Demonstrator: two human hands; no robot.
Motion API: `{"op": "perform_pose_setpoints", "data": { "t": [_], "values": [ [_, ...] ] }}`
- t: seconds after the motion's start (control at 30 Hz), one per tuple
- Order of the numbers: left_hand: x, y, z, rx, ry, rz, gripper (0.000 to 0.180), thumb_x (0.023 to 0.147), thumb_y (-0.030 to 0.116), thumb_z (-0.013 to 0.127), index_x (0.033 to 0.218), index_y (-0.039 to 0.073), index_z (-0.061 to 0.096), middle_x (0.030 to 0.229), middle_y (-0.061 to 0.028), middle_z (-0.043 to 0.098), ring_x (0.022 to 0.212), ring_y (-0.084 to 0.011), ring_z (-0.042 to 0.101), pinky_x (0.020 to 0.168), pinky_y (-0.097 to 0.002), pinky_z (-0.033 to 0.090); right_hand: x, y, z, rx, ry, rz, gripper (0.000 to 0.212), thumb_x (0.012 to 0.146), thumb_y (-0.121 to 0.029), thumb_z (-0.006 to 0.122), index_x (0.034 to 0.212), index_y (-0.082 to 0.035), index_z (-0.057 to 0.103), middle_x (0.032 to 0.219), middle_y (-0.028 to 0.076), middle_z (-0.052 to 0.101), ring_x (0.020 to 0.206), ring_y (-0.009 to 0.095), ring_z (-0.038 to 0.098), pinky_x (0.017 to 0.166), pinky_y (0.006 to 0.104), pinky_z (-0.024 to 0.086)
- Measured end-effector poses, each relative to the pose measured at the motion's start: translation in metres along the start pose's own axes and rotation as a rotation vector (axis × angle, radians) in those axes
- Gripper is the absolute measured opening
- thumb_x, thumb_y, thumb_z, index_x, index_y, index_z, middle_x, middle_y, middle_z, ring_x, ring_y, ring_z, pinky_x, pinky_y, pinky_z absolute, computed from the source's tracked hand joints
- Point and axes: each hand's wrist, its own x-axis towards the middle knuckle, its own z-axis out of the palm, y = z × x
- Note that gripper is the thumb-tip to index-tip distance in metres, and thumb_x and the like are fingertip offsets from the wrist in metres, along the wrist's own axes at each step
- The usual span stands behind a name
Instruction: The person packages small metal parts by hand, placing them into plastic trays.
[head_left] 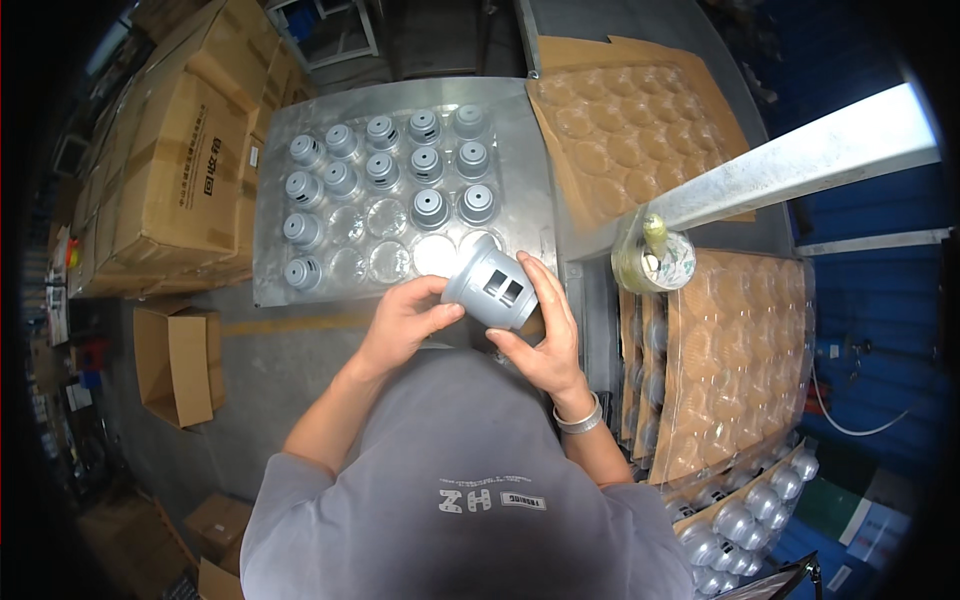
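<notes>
Between my two hands, in front of my chest, is a grey stepped plastic housing (478, 277) with dark rectangular openings in its side, tilted over. My left hand (410, 318) grips its wider end with fingers and thumb. Around the narrower end curl the fingers and thumb of my right hand (548, 335), a pale band on that wrist. Just beyond lies a clear moulded plastic tray (366, 241) on a metal table. Several similar grey housings (382, 170) stand in its round pockets, while some pockets nearest me hold none.
Tall cardboard boxes (200, 170) stand at the left, with a small open carton (178, 365) on the floor. Right of the tray, another clear tray (640, 125) lies on brown cardboard. A white metal beam (790, 165) juts in, tape rolls (665, 262) at its end. Stacked trays (740, 360) fill the right.
</notes>
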Motion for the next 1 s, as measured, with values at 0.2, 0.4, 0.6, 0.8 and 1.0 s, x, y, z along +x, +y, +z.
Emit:
{"op": "perform_pose_setpoints", "data": {
  "t": [0.2, 0.4, 0.6, 0.8, 1.0],
  "values": [
    [-0.001, -0.002, 0.008, -0.206, 0.009, -0.105, 0.020, 0.092, 0.008, 0.068, 0.110, 0.000, 0.064, 0.099, -0.0060, 0.067, 0.087, -0.0139, 0.064, 0.073, -0.0331, 0.058, -0.011, 0.001, -0.002, 0.176, -0.022, 0.214, 0.080, 0.077, -0.016, 0.081, 0.145, 0.003, 0.043, 0.145, 0.025, 0.047, 0.135, 0.035, 0.047, 0.112, 0.0419, 0.038],
    [-0.003, 0.002, 0.009, -0.153, -0.044, -0.079, 0.023, 0.092, 0.009, 0.068, 0.113, 0.000, 0.063, 0.100, -0.0055, 0.067, 0.087, -0.0138, 0.064, 0.074, -0.0323, 0.058, -0.015, 0.005, -0.002, 0.194, 0.021, 0.134, 0.077, 0.076, -0.012, 0.081, 0.143, 0.003, 0.046, 0.144, 0.024, 0.048, 0.134, 0.036, 0.047, 0.111, 0.0428, 0.039],
    [0.001, 0.017, 0.011, -0.125, -0.045, -0.140, 0.028, 0.093, 0.014, 0.069, 0.116, -0.001, 0.065, 0.111, -0.0057, 0.067, 0.107, -0.0137, 0.059, 0.096, -0.0312, 0.045, -0.013, 0.006, -0.007, -0.016, -0.029, -0.069, 0.072, 0.075, -0.012, 0.082, 0.138, 0.001, 0.050, 0.142, 0.026, 0.050, 0.132, 0.041, 0.048, 0.110, 0.0467, 0.040],
    [0.005, 0.006, 0.004, -0.004, -0.137, 0.013, 0.022, 0.092, 0.008, 0.066, 0.112, -0.002, 0.065, 0.107, -0.0078, 0.065, 0.093, -0.0151, 0.063, 0.074, -0.0316, 0.057, -0.024, 0.004, 0.009, 0.656, 0.129, 0.295, 0.077, 0.086, -0.018, 0.076, 0.147, 0.005, 0.035, 0.150, 0.024, 0.040, 0.137, 0.033, 0.042, 0.110, 0.0453, 0.039],
    [0.008, 0.010, 0.008, 0.092, -0.073, 0.066, 0.028, 0.091, 0.010, 0.067, 0.117, -0.001, 0.063, 0.108, -0.0071, 0.065, 0.098, -0.0144, 0.062, 0.085, -0.0311, 0.053, -0.022, 0.000, -0.001, 0.785, 0.057, 0.412, 0.081, 0.089, -0.017, 0.074, 0.150, 0.006, 0.028, 0.153, 0.022, 0.034, 0.141, 0.031, 0.037, 0.112, 0.0424, 0.037]
  ]
}}
